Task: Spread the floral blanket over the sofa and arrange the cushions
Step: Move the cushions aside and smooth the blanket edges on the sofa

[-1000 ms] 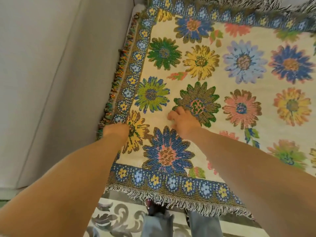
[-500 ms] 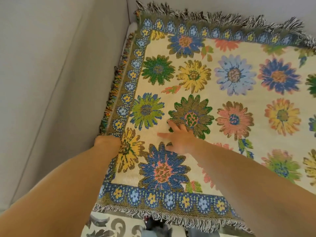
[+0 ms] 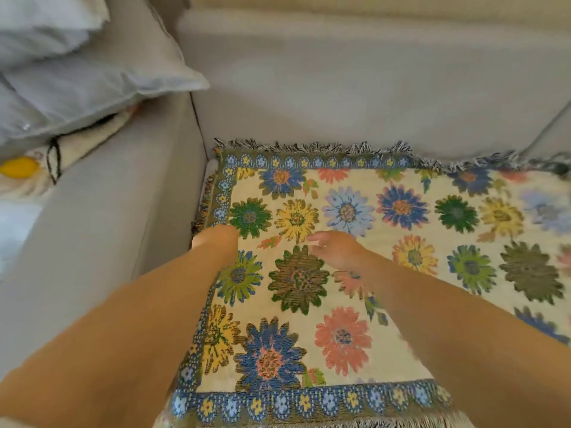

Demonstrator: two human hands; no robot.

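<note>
Flat on the sofa seat (image 3: 370,97): blanket (image 3: 355,304), cream field with woven flowers in blue, yellow, green, pink. Blue flower border along left, back and front edges. Black-and-white fringe along the back edge, touching the base of the backrest (image 3: 355,72). Pale fringe along the front edge, at the bottom of frame. Multicolour fringe on the left edge, tucked against the armrest (image 3: 102,230). Extends right out of frame; far right blurred.

Left hand (image 3: 213,237) at the blanket's left border, right beside the armrest wall. Seen only from behind the wrist; fingers hidden, so cannot tell whether grasping the edge or just pressing. Left forearm crossing the lower left of frame, over the left border.

Right hand (image 3: 335,248) on the cream field, between the yellow flower and the dark green-brown flower. Palm down, fingers stretched out toward the left, resting on the fabric, grasping nothing. Right forearm crossing the lower right, over the pink flower area.

Both hands near each other, apart, not touching.

Grey upholstery all round: seat bare behind the back fringe, backrest above, wide armrest at left.

On the armrest, upper left: pale blue-grey cushions (image 3: 71,78), stacked, corner of one overhanging toward the seat. Under them a cream textile (image 3: 102,134) with a black cord loop (image 3: 54,162). Yellow item (image 3: 18,166) at far left edge, too blurred to identify.
</note>
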